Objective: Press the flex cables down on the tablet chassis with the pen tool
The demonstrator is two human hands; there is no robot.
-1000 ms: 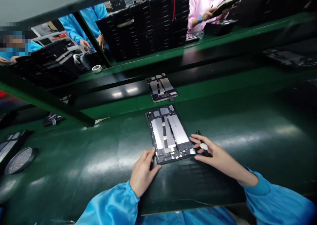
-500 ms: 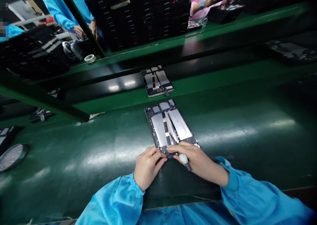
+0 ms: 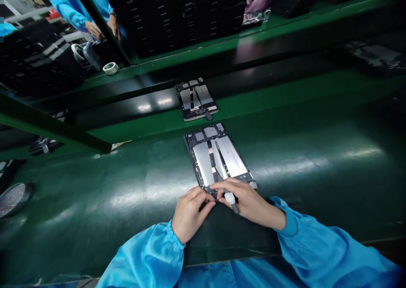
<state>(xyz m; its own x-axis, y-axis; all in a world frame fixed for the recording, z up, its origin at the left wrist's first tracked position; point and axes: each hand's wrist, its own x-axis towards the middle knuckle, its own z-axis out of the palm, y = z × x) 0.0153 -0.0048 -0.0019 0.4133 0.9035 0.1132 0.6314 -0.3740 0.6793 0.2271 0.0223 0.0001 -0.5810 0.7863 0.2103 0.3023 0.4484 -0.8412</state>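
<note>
On the desk (image 3: pixel 317 182), the open tablet (image 3: pixel 215 157) held silver batteries (image 3: pixel 203 163); the left hand (image 3: pixel 190 215) gripped its near edge with curled fingers (image 3: pixel 203 197), while the right hand (image 3: pixel 250 203) pinched a white-handled pick (image 3: pixel 231 199) there, nearer than earlier

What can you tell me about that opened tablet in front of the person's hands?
The opened tablet lies flat on the green mat, insides up: a dark frame around two silver panels, with small parts at the far end. The left hand and right hand, gripping a white-handled tool, touch its near edge.
</note>
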